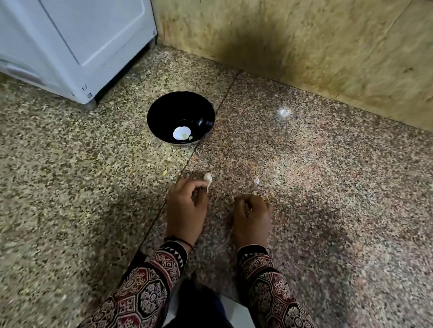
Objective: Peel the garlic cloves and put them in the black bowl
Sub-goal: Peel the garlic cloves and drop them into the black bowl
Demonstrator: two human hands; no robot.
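Head view: our left hand (pixel 185 205) pinches a garlic clove (pixel 208 178) by its tail, low over the floor (pixel 340 174). Our right hand (pixel 252 216) sits curled just beside it, and we cannot tell whether it holds anything. Our call: nip the skin at the tip, strip it clean, then reach ahead to the black bowl (pixel 162 112), where pale bits (pixel 185 135) lie. The floor is speckled stone. There's a white appliance (pixel 65 20) at left and a yellowish stone wall (pixel 300 27) behind.

Side by side: left hand (pixel 186 208), right hand (pixel 252 219), both curled.
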